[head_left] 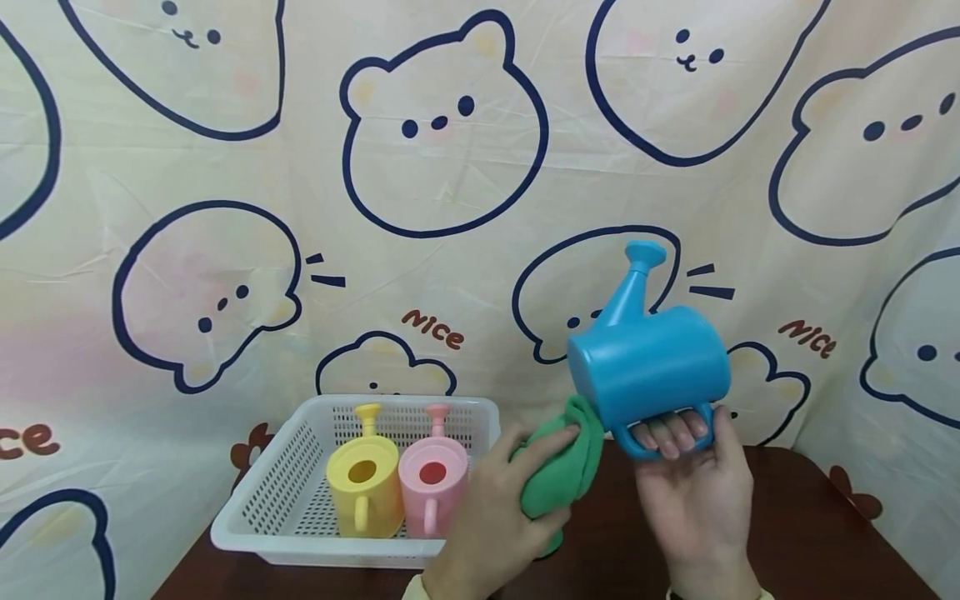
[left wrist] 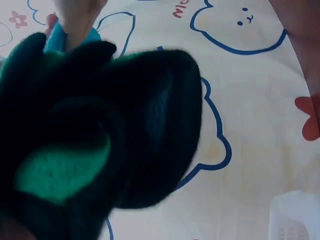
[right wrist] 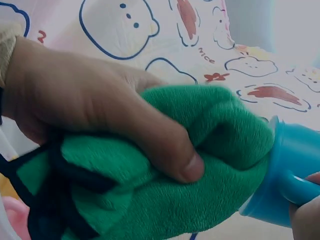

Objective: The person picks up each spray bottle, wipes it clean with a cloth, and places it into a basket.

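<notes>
A bunched green cloth [head_left: 564, 467] is gripped in my left hand [head_left: 498, 500], thumb and fingers curled round it. My right hand [head_left: 701, 508] holds a blue watering can [head_left: 648, 367] by its handle, up above the table and tilted on its side, spout pointing upward. The cloth presses close at the base end of the can. In the right wrist view the left hand [right wrist: 110, 110] and the green cloth [right wrist: 210, 185] fill the middle, beside the blue can [right wrist: 272, 175]. Shadowed cloth [left wrist: 160, 125] blocks most of the left wrist view.
A white perforated basket [head_left: 337, 550] stands on the dark brown table [head_left: 810, 533] at the left. Inside it are a yellow watering can [head_left: 378, 508] and a pink watering can [head_left: 412, 458], side by side. A cartoon-printed curtain [head_left: 442, 183] hangs behind the table.
</notes>
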`<state>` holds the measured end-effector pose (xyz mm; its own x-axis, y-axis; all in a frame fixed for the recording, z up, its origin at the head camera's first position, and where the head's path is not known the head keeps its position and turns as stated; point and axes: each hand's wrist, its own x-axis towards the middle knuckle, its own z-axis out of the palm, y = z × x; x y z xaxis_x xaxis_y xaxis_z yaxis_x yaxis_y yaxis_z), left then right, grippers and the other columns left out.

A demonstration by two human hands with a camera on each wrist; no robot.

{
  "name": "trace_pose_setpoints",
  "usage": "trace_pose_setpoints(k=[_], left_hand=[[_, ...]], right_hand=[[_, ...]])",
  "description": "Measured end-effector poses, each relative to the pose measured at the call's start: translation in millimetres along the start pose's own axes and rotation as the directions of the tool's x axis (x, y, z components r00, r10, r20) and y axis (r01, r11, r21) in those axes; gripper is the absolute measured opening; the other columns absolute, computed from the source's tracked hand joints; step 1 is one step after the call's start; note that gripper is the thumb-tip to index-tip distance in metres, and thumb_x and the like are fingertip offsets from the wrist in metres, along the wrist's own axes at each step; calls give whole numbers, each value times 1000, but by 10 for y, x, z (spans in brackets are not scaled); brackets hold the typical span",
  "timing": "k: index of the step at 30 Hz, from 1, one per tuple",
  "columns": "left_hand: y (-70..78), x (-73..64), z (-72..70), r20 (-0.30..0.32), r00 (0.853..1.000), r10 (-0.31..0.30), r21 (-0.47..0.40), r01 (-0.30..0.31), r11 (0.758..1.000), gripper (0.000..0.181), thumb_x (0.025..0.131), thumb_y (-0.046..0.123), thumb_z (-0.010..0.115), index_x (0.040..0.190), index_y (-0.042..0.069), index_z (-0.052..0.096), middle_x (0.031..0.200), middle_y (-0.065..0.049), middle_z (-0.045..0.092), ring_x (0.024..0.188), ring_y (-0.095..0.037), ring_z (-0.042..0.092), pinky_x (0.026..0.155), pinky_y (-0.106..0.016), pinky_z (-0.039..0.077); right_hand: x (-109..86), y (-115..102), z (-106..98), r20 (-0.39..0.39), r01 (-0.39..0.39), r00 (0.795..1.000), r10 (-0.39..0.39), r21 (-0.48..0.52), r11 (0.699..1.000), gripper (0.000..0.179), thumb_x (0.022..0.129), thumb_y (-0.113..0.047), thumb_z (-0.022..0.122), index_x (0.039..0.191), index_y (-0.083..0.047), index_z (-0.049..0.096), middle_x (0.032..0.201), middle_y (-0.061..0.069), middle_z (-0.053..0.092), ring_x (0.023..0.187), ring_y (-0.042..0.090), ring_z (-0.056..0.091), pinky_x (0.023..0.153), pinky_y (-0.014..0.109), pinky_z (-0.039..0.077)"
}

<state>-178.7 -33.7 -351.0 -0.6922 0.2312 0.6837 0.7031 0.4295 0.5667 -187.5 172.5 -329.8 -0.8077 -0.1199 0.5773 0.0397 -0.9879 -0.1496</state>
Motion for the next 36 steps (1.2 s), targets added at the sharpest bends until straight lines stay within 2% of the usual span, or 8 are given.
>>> trace_pose_setpoints(k=[6,12,15,19,23,29,33,36], left_hand=[[-19,-69,-95,5,1000,27,-53,-26,998,75,78,8,89,143,35,63,129,-1,65,108,-14,64,90,-35,61],[-65,-116,-210,-98,993,66,-64,-73,995,76,76,3,90,142,30,64,130,-2,64,113,-16,64,93,-38,62],[-90,-125,-261,-155,985,71,-33,-77,996,77,75,2,91,142,28,65,129,-2,65,114,-18,65,94,-41,62],[-123,-125,-296,-193,980,54,9,-53,999,79,74,1,90,144,28,64,127,-3,65,112,-17,65,93,-42,63],[-168,-108,-334,-249,968,19,77,1,997,79,74,2,89,144,30,63,122,-4,66,108,-15,65,91,-44,63],[-248,-88,-632,-403,914,-43,166,119,979,74,75,3,87,141,28,67,113,-9,66,102,-22,66,86,-47,61],[-286,-99,-972,-504,857,-110,128,200,972,70,79,2,86,143,25,67,116,-14,66,110,-30,63,93,-60,57],[-328,-132,-1234,-578,809,-106,138,226,964,69,81,-1,86,143,21,67,120,-17,67,115,-34,63,97,-66,54]], right_hand=[[34,87,-6,-22,28,999,-32,-139,990,49,111,-47,38,88,-6,51,82,10,58,77,24,56,80,37,48],[47,238,-35,-98,-15,995,-21,-356,934,43,110,-50,35,92,-13,48,84,2,53,76,18,51,81,33,45],[43,337,-49,-159,-58,987,-31,-522,851,40,110,-52,34,94,-17,46,85,-3,49,77,13,49,82,31,45],[28,520,-73,-226,-138,973,-43,-723,677,39,110,-54,30,95,-20,43,85,-7,44,78,10,48,83,30,46],[7,733,-113,-257,-194,966,-40,-815,545,41,112,-53,28,93,-19,43,85,-7,44,79,10,48,83,30,47],[9,1059,-97,-338,-311,941,25,-832,459,44,112,-52,32,92,-17,49,85,-4,48,85,13,52,89,33,47],[73,1309,-48,-358,-369,928,106,-836,406,42,114,-45,36,92,-14,54,88,-1,52,92,19,55,96,38,45],[134,1521,-11,-362,-402,916,174,-836,373,42,114,-41,39,91,-11,55,90,2,56,95,22,57,99,39,44]])
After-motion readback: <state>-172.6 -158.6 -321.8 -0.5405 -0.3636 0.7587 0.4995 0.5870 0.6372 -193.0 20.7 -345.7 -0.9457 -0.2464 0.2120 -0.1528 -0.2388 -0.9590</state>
